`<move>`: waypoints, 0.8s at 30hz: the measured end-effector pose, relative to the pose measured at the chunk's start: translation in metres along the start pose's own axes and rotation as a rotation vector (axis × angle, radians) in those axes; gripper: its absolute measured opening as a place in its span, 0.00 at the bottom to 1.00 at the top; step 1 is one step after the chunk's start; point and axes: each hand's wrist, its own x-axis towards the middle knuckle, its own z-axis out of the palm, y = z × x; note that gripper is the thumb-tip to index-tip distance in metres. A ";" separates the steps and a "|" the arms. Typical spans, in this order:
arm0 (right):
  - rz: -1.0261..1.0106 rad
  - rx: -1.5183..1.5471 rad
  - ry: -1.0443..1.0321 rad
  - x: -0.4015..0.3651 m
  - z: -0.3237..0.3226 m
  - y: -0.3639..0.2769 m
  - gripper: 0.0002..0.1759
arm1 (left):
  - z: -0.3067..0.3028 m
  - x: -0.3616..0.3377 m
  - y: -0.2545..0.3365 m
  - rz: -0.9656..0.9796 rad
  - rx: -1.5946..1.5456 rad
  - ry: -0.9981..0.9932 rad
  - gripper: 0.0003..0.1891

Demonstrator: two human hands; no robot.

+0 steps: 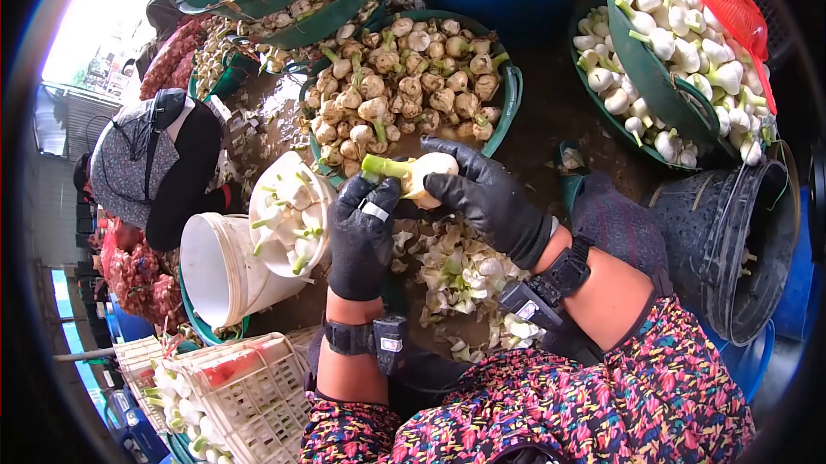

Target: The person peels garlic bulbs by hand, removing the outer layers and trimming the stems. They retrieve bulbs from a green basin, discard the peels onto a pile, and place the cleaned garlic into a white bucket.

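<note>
A white garlic bulb [430,173] with a thick green stem is held in front of me between both hands. My left hand [363,232], black-gloved with a white band round a finger, closes around the stem end. The thumb and fingers of my right hand [495,201], also black-gloved, grip the round end of the bulb. Just beyond lies a green tub [514,98] full of brownish, unpeeled bulbs [379,89]. Below my hands, loose peeled skins [465,270] are heaped on the ground.
A white bucket of cleaned bulbs [291,221] tilts at left, against another white bucket [211,270]. Green basins with white bulbs [688,51] and a red strainer [731,12] stand upper right. A black bucket [723,240] lies tipped at right. Another person [163,167] bends at left.
</note>
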 end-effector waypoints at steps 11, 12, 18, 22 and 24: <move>-0.172 -0.339 0.074 0.001 -0.006 0.006 0.25 | -0.005 0.000 -0.003 -0.257 -0.282 -0.069 0.14; -0.049 -0.272 -0.035 0.001 -0.013 0.006 0.22 | -0.008 -0.003 -0.010 -0.238 -0.242 -0.021 0.15; 0.566 0.113 -0.329 -0.009 -0.005 -0.006 0.18 | -0.011 -0.007 -0.020 -0.004 0.009 -0.158 0.16; 0.459 0.301 -0.184 -0.001 -0.016 -0.004 0.18 | -0.019 -0.006 -0.019 -0.166 -0.214 -0.058 0.22; 0.426 0.280 -0.133 0.001 -0.016 -0.007 0.18 | -0.021 -0.008 -0.010 -0.220 -0.228 -0.173 0.23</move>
